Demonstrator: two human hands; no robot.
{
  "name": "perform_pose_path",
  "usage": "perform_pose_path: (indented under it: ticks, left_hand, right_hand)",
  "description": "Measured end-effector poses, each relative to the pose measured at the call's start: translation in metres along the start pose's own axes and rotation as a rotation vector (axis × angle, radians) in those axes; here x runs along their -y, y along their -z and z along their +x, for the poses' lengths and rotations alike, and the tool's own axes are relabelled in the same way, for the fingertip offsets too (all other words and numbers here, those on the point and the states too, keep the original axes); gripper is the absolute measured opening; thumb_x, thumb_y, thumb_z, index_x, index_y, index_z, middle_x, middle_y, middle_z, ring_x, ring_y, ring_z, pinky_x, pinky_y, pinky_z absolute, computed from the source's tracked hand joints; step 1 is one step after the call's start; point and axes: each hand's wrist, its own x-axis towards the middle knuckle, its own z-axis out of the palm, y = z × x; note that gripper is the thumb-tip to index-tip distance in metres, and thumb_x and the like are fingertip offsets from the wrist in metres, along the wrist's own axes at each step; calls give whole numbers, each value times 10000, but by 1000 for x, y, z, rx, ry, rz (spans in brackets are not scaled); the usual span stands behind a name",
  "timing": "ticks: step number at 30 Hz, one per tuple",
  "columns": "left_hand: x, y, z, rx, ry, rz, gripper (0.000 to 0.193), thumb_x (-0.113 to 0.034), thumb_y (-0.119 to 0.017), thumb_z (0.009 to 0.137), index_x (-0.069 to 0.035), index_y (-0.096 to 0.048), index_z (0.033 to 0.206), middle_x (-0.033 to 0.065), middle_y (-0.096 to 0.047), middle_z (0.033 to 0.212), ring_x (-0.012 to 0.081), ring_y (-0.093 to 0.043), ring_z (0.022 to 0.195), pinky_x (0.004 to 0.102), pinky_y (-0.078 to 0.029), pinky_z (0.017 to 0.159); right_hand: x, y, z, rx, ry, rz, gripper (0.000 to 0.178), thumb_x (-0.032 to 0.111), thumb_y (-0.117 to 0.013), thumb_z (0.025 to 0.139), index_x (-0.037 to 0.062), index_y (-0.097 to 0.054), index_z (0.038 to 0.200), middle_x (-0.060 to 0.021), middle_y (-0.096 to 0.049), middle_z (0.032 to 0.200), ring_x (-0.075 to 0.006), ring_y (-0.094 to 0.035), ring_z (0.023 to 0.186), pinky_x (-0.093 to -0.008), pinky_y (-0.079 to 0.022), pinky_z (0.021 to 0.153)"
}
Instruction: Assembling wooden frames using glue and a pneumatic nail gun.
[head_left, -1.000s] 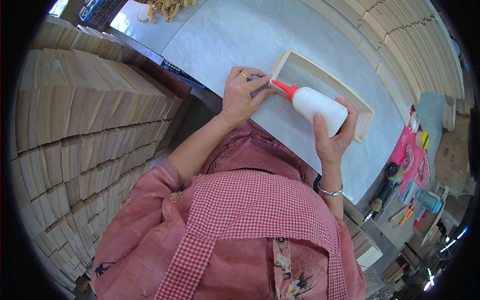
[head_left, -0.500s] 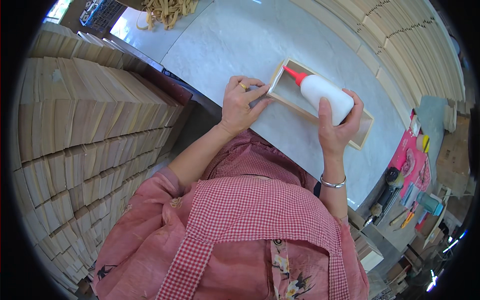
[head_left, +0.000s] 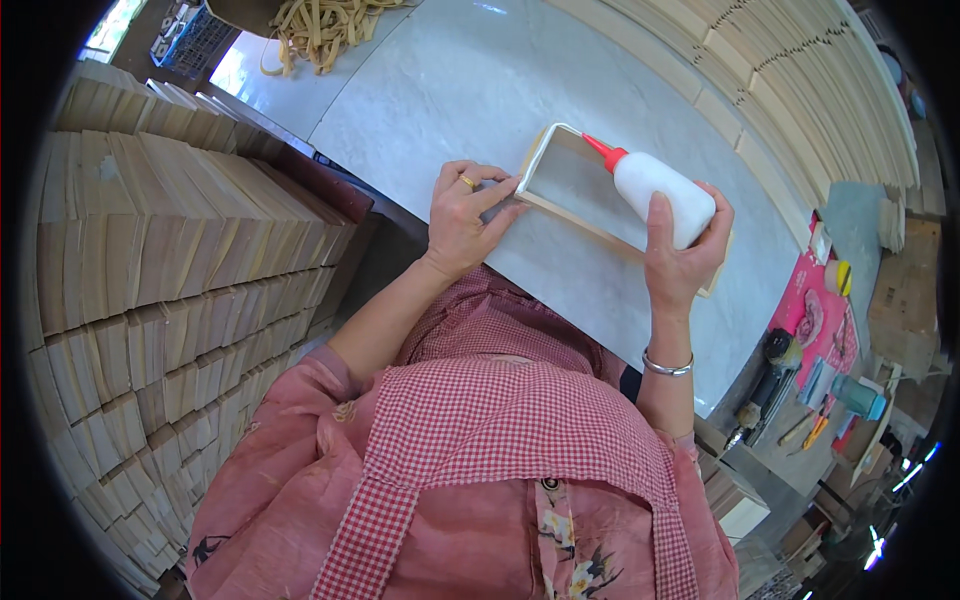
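A narrow rectangular wooden frame (head_left: pixel 586 230) lies on the pale tabletop in front of me. My left hand (head_left: pixel 462 222) pinches its near left corner between thumb and fingers. Wrapped round a white squeeze bottle of glue (head_left: pixel 652 188), my right hand (head_left: pixel 682 252) tilts it over the frame. The bottle's red pointed nozzle (head_left: pixel 598 147) meets the far rim close to the far left corner. A white bead of glue (head_left: pixel 540 157) runs along the left end and round that corner. Bottle and hand hide much of the frame's right part.
Tall stacks of wooden boards (head_left: pixel 180 230) rise at the left. Long wooden strips (head_left: pixel 790 70) line the far right of the marble-like table (head_left: pixel 430 110). Tan bands (head_left: pixel 325 30) lie in a heap at the far left. A power tool (head_left: pixel 768 375) rests among hand tools at right.
The nozzle has gone from the left end's rim round the corner to the far rim, and the glue bead is longer. The frame, bottle and left hand sit slightly differently in view.
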Motion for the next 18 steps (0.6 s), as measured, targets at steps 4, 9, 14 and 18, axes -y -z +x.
perform_pose_path:
  ticks: [4, 9, 14, 18]
  left_hand:
    - [1, -1, 0, -16, -21, 7, 273, -125, -799, 766, -90, -789, 1036, 25, -687, 1060, 240, -518, 994, 328, -469, 888]
    - [3, -3, -2, -17, -25, 13, 283, -108, -797, 765, -90, -789, 1047, 32, -687, 1065, 249, -516, 1006, 334, -471, 893]
    - [3, -3, -1, -13, -40, 14, 288, -99, -798, 768, -86, -789, 1056, 41, -687, 1070, 256, -512, 1017, 338, -475, 891]
    - [0, -1, 1, -1, -46, 14, 290, -99, -798, 771, -82, -789, 1060, 47, -686, 1072, 259, -509, 1024, 339, -478, 882]
  right_hand:
    - [-3, 21, -5, -37, -26, -57, 485, 185, -787, 854, 41, -526, 1237, -134, -619, 1133, -241, -628, 953, -332, -537, 801]
    - [-6, 48, -9, -91, -94, -80, 437, 192, -762, 889, 45, -541, 1236, -122, -615, 1144, -236, -623, 983, -327, -541, 829]
    - [-18, 74, -13, -155, -100, -137, 440, 199, -764, 883, 42, -542, 1229, -126, -621, 1133, -240, -622, 972, -333, -537, 830]
    - [-27, 94, -16, -205, -98, -186, 460, 186, -775, 858, 39, -536, 1222, -135, -629, 1115, -248, -627, 941, -344, -535, 810]
